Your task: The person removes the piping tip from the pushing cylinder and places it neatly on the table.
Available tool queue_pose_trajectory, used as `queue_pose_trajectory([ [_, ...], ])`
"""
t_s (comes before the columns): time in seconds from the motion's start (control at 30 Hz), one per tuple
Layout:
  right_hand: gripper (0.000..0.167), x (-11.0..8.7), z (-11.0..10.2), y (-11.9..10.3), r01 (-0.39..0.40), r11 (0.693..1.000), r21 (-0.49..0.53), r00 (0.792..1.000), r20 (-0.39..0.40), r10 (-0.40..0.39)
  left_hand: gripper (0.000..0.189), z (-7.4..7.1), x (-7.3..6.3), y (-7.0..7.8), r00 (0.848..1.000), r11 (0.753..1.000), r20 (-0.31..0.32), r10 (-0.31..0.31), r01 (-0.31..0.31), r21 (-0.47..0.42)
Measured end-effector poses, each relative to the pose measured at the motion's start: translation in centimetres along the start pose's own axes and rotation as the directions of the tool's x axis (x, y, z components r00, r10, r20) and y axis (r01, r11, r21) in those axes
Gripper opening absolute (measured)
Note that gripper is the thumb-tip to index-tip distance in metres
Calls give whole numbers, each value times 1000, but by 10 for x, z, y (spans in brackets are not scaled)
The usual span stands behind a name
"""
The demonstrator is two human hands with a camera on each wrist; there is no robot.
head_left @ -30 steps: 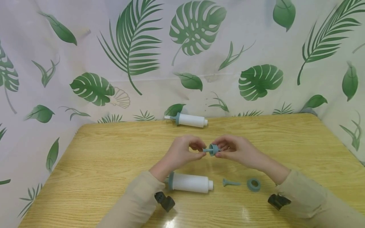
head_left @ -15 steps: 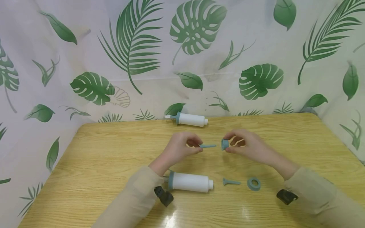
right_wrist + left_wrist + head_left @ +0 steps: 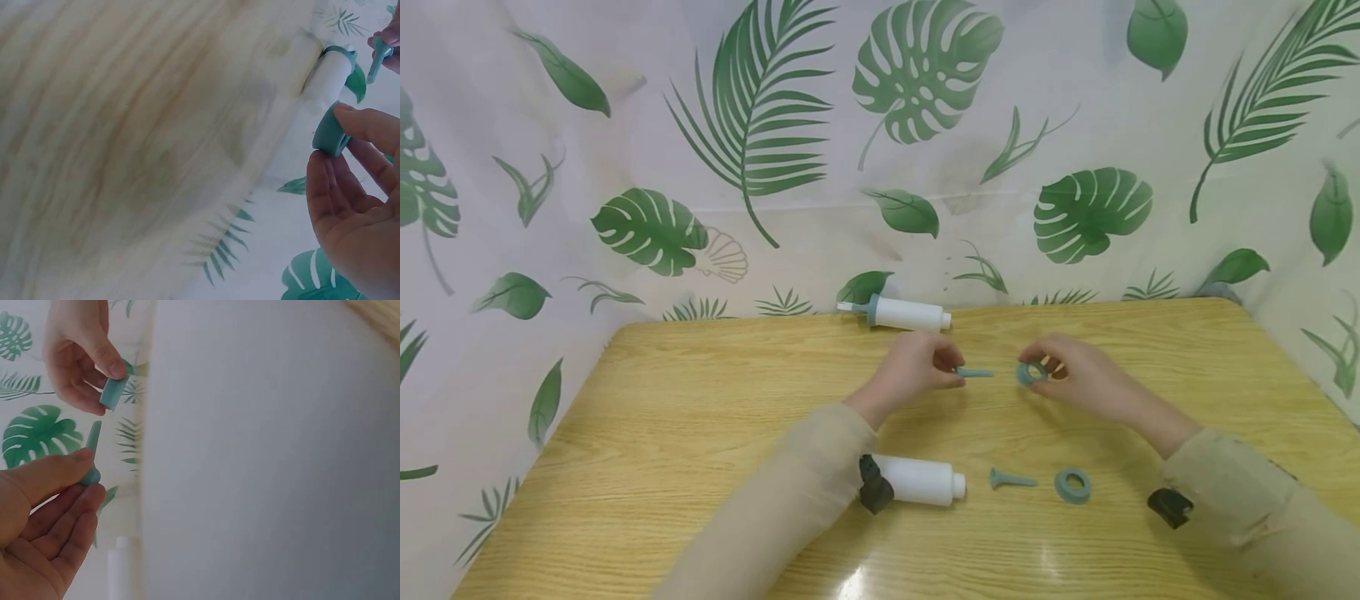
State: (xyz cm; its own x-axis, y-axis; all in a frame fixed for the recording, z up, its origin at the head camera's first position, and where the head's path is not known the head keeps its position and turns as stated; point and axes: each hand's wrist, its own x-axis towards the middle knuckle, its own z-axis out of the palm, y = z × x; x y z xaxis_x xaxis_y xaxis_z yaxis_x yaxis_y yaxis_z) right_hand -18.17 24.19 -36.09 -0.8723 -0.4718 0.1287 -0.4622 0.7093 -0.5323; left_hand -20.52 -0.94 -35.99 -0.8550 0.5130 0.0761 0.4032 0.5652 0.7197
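My left hand [image 3: 917, 368] pinches a small blue-green tapered nozzle [image 3: 976, 373] by its flared end, the thin tip pointing right. Across a small gap, my right hand [image 3: 1090, 379] holds a blue-green ring-shaped cap [image 3: 1022, 376] between thumb and fingertips, its hole turned towards the head view. The left wrist view also shows the nozzle [image 3: 94, 440] and cap [image 3: 114, 394] apart. In the right wrist view the cap [image 3: 329, 131] is seen from its side. Both hands are above the table.
Nearer me lie a white cylinder [image 3: 921, 481], partly hidden by the left sleeve, a second nozzle [image 3: 1015, 480] and a second ring cap [image 3: 1073, 499]. Another white cylinder [image 3: 910, 314] with a blue-green collar lies at the table's [image 3: 700, 392] back edge, by the leaf-patterned sheet [image 3: 820, 267].
One second ago the nozzle ran through the cap; the two then came apart. Both hands have since shifted right, and the cap has turned to show its hole.
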Motion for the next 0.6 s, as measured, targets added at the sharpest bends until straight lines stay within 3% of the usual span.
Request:
queue_pose_trajectory([
  [0.3,33,5,2,16,-108,993,-47,991,80,111,14,18,25,0,999,995,40,-19,15,101],
  [0.6,30,5,5,24,-97,994,-55,990,94,102,13,33,27,-8,996,993,53,-70,64,103],
])
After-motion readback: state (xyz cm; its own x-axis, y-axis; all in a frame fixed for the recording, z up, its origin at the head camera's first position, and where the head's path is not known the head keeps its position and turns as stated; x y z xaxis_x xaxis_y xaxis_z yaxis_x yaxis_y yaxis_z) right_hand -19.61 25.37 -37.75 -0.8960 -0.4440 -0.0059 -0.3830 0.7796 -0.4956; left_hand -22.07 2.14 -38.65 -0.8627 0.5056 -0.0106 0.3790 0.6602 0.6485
